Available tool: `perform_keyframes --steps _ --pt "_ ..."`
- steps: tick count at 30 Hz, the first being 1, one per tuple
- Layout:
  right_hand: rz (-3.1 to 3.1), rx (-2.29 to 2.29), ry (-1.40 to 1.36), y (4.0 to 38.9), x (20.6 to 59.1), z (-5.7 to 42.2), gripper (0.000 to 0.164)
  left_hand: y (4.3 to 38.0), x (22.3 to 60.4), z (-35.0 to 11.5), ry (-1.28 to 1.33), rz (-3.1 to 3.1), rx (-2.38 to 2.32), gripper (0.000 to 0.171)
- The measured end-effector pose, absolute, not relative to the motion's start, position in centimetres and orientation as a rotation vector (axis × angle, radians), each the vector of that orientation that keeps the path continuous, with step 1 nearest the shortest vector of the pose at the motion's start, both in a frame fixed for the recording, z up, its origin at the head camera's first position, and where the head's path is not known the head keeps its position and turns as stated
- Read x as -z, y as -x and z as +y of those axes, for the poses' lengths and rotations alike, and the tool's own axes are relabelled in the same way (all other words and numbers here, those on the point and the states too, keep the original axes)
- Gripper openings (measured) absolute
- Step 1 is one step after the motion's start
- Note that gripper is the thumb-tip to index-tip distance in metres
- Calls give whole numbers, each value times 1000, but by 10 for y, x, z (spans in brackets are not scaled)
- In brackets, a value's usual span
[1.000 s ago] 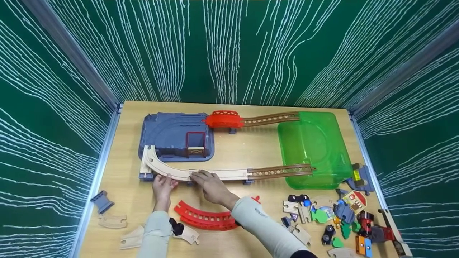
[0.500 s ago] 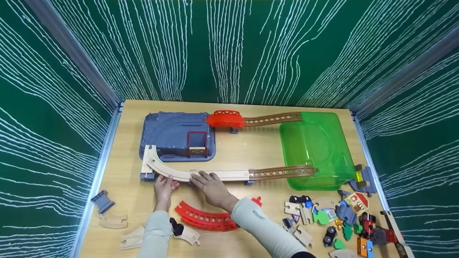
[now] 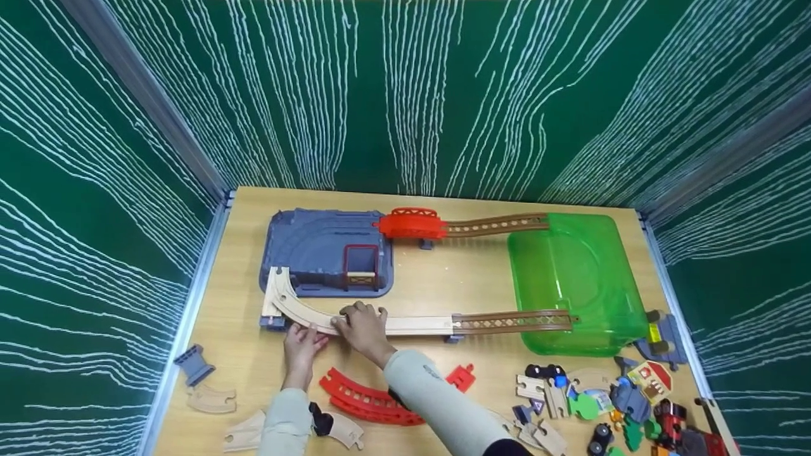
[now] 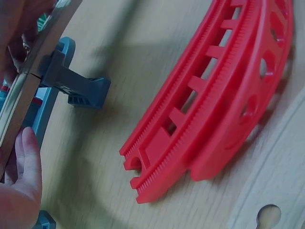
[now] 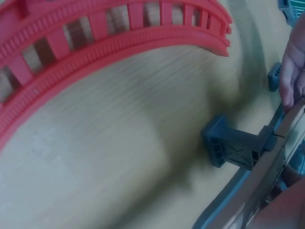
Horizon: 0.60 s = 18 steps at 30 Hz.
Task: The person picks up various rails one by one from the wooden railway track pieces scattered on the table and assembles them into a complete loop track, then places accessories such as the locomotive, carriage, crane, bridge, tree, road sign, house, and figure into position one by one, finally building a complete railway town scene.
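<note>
A curved wooden track piece (image 3: 304, 311) runs from the grey plastic base (image 3: 304, 247) to a straight wooden track (image 3: 418, 325). My left hand (image 3: 301, 351) pinches the curve's near edge, thumb outside and fingertips underneath. From above, my right hand (image 3: 365, 329) grips the track where curve and straight meet, fingers bent over its far edge. A grey support pillar (image 4: 78, 83) stands beneath this joint in the left wrist view. In the right wrist view the pillar (image 5: 236, 143) shows beside the track's side, with the left fingers (image 5: 288, 78) farther along.
Red curved tracks (image 3: 374, 402) lie in front of the hands. A brown track (image 3: 513, 321) leads to the green translucent bin (image 3: 576, 278). Behind are a red bridge (image 3: 412, 224) and another brown track (image 3: 497, 225). Loose toys, including a green disc (image 3: 586, 406), crowd the right front.
My right hand has gone from lying flat over the joint to gripping it with bent fingers. My left hand stays at the curve's edge. The whole head view has shifted slightly.
</note>
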State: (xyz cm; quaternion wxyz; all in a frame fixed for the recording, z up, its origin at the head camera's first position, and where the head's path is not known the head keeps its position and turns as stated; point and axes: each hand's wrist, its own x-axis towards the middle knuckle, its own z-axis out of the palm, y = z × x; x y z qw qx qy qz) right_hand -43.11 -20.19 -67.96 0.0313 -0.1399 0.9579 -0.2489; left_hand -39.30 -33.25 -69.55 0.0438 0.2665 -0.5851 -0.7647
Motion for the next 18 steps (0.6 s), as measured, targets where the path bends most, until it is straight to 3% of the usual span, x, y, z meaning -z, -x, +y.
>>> perform_keyframes --steps 11,18 --pt "2940 761 417 433 681 -199 29 408 791 -350 -747 -1707 2372 29" --pt "2912 804 385 429 680 -189 25 404 793 -341 -676 -1683 2421 24"
